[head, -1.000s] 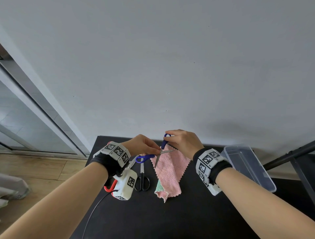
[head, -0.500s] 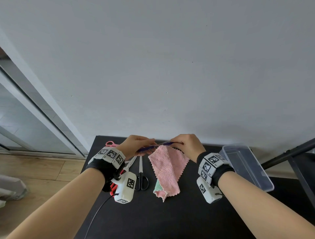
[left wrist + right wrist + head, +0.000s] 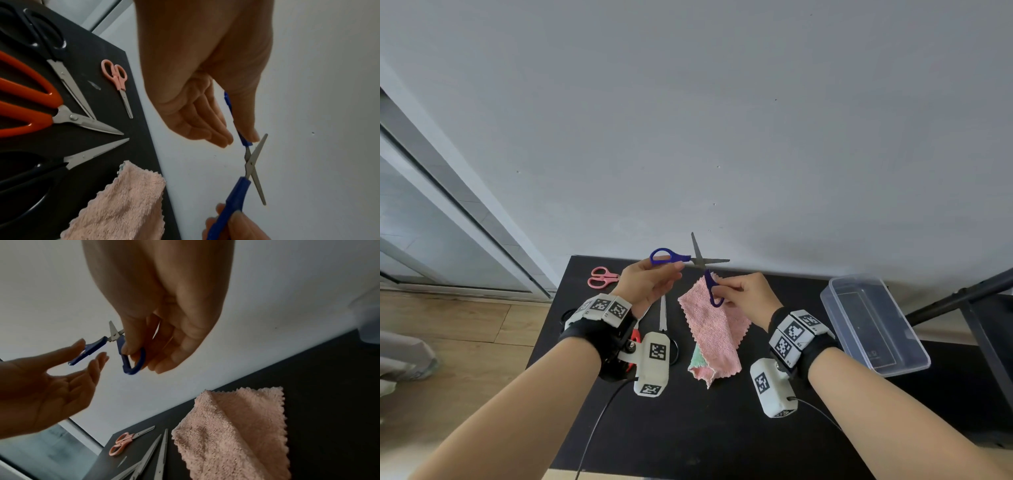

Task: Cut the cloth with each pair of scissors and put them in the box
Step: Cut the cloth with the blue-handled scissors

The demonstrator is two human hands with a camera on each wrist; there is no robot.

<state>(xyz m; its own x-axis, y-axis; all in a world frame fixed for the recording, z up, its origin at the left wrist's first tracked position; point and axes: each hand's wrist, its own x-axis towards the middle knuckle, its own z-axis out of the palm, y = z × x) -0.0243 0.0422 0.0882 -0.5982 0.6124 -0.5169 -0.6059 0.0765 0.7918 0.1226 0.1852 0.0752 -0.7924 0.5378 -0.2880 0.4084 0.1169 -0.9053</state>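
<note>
Right now you hold the blue scissors [image 3: 690, 262] in the air above the far end of the pink cloth [image 3: 714, 329], blades spread wide apart. Your left hand [image 3: 650, 284] is raised, palm turned inward, thumb and fingers pinching one blue handle near the pivot. Your right hand [image 3: 748, 296] sits lower, just over the cloth, wrist bent, thumb and fingers curled through and around the other handle loop. The cloth lies folded on the black table [image 3: 688, 428]. Left of the cloth lie the pink scissors [image 3: 601, 277], the orange scissors [image 3: 30, 105] and two black-handled pairs [image 3: 51, 42]. Right of the cloth, well apart, stands the clear box [image 3: 873, 322].
</note>
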